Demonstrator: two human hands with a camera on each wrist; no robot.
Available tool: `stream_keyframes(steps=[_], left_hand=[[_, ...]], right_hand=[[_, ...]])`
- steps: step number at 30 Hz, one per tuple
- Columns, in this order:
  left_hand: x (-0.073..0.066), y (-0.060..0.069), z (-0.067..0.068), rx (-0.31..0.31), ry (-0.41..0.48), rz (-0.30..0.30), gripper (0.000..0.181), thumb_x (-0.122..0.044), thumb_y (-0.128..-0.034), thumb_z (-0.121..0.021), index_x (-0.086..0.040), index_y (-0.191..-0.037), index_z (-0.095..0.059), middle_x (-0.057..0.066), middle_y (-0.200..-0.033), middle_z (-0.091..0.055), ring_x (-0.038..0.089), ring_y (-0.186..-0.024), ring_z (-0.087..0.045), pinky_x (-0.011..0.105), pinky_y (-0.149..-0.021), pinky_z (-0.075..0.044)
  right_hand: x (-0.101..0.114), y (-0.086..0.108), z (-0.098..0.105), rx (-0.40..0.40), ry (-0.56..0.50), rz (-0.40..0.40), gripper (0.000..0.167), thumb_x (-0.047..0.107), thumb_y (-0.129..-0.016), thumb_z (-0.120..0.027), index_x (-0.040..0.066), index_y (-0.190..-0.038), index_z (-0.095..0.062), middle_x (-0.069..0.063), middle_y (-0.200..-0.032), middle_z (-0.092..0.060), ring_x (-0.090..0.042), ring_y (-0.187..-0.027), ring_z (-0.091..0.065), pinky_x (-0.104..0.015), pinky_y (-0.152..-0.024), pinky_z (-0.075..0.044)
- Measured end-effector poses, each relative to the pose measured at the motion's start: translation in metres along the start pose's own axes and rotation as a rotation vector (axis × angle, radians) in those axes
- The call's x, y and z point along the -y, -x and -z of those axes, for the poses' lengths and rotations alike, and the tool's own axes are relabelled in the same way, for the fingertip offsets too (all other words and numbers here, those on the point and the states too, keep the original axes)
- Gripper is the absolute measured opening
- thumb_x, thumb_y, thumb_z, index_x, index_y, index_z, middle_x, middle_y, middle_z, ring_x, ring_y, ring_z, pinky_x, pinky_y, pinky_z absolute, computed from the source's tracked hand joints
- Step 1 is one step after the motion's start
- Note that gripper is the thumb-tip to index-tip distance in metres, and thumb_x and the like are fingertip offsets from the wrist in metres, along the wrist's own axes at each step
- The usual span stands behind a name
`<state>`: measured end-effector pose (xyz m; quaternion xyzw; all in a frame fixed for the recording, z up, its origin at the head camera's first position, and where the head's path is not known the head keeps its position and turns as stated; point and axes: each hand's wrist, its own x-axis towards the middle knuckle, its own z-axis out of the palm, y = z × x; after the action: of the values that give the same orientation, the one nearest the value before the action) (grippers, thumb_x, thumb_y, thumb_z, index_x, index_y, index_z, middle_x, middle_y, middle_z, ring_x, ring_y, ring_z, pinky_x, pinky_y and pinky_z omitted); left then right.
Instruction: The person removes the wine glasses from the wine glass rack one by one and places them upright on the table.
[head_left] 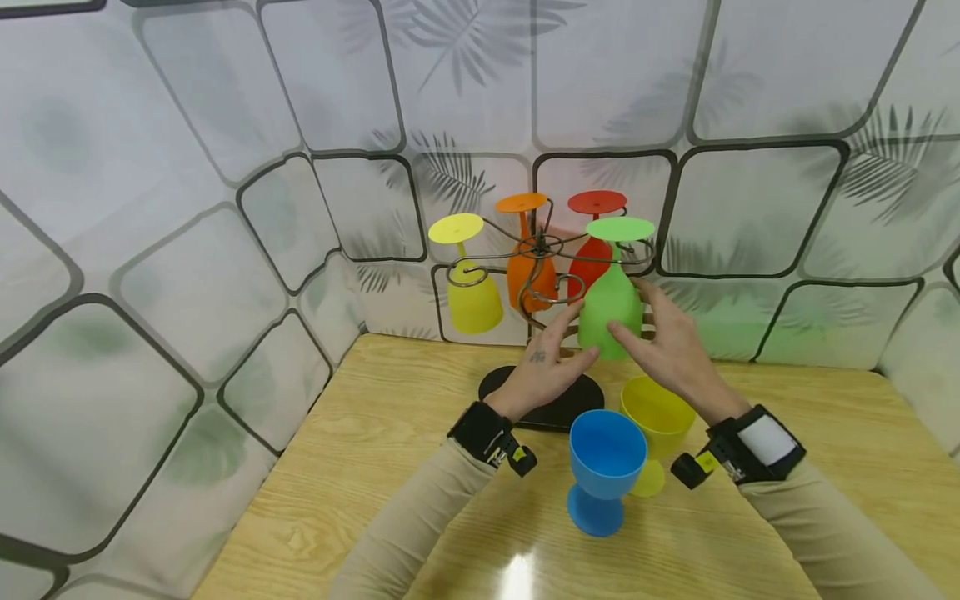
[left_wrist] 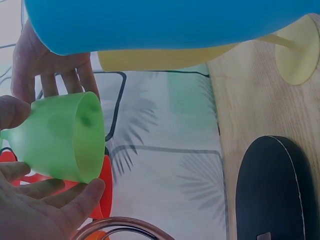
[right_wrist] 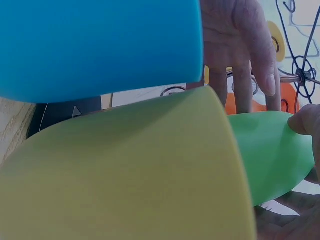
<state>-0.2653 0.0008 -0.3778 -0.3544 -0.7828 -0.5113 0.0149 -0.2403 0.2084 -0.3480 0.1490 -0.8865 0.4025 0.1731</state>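
Observation:
A green plastic goblet [head_left: 611, 312] is upside down at the right side of a wire goblet rack [head_left: 542, 246], its foot above a wire loop. My right hand [head_left: 678, 346] holds its bowl, thumb on the near side and fingers behind. On the bowl's left, my left hand [head_left: 546, 371] has fairly straight fingers beside the cup, with the thumb near the rim [left_wrist: 90, 137]. Yellow [head_left: 475, 300], orange [head_left: 531, 279] and red goblets [head_left: 588, 262] also hang upside down on the rack. Part of the red one is hidden behind the green.
A blue goblet [head_left: 607, 454] stands upright on the wooden table [head_left: 337, 500], below and between my forearms. Close behind it is an upright yellow goblet [head_left: 660, 417]. The rack's black base [head_left: 551, 410] lies under my left hand. A patterned curtain [head_left: 600, 92] encloses the back.

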Motion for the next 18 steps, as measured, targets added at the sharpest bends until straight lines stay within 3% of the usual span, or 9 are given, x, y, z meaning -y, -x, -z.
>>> stream_keyframes(steps=[8,18], left_hand=[[-0.003,-0.008,-0.004,-0.001,-0.021,-0.005,0.07,-0.021,-0.1029,-0.061,-0.011,-0.162,-0.025,0.009,-0.163,-0.038,0.026,-0.144,-0.045,0.039,-0.102,-0.055],[-0.003,-0.011,-0.009,0.013,-0.064,-0.007,0.068,-0.02,-0.101,-0.065,-0.009,-0.159,-0.031,0.011,-0.156,-0.045,0.024,-0.139,-0.049,0.028,-0.098,-0.055]], right_hand=[[-0.003,0.001,0.004,-0.031,-0.015,0.014,0.071,0.027,-0.101,-0.064,0.002,-0.158,-0.03,-0.032,-0.148,-0.044,-0.054,-0.118,-0.059,-0.064,-0.089,-0.055],[-0.008,0.009,0.009,-0.03,-0.014,-0.05,0.076,0.033,-0.1,-0.064,0.002,-0.159,-0.026,-0.034,-0.146,-0.046,-0.054,-0.112,-0.062,-0.063,-0.081,-0.058]])
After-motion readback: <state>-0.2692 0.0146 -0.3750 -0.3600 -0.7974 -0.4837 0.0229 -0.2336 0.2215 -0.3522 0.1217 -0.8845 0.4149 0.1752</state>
